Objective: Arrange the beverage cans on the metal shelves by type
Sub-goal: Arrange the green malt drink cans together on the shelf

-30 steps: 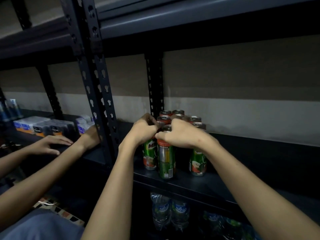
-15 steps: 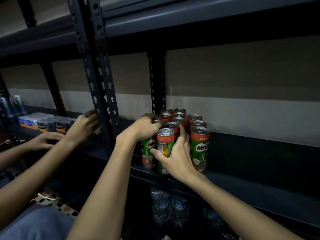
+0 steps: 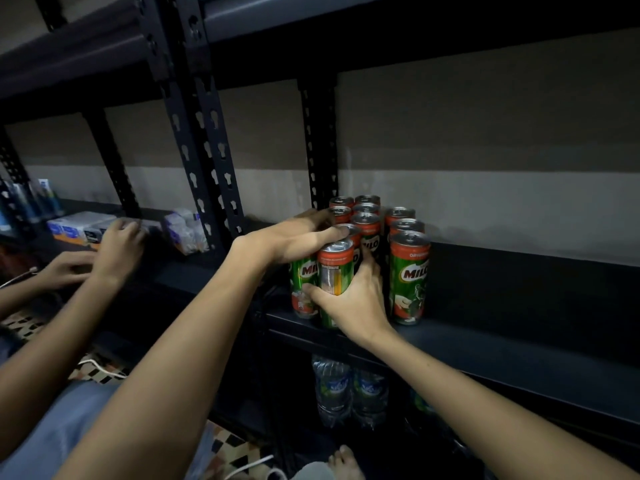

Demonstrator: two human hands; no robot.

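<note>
On the middle shelf (image 3: pixel 519 344), just right of the slotted upright (image 3: pixel 320 140), you already have a tight block of Milo cans (image 3: pixel 372 221) standing upright in rows, tops level and labels mostly facing out. Your right hand (image 3: pixel 353 303) wraps the front centre can (image 3: pixel 335 271), thumb across its lower body and fingers (image 3: pixel 367 263) reaching behind it into the gap beside the front right can (image 3: pixel 408 277); its label faces away from you, so I judge you are seating or turning it. Your left hand (image 3: pixel 298 239) rests curled over the can tops on the block's left side, steadying the row; whether it truly grips one can, I cannot tell. By my reading this type is nearly done: only this front can wants squaring. What other cans remain to sort is not in view. Below the block, water bottles (image 3: pixel 349 389) stand on the lower shelf. Well left of the upright, another person's hands (image 3: pixel 117 240) work at small boxes (image 3: pixel 81 225).
</note>
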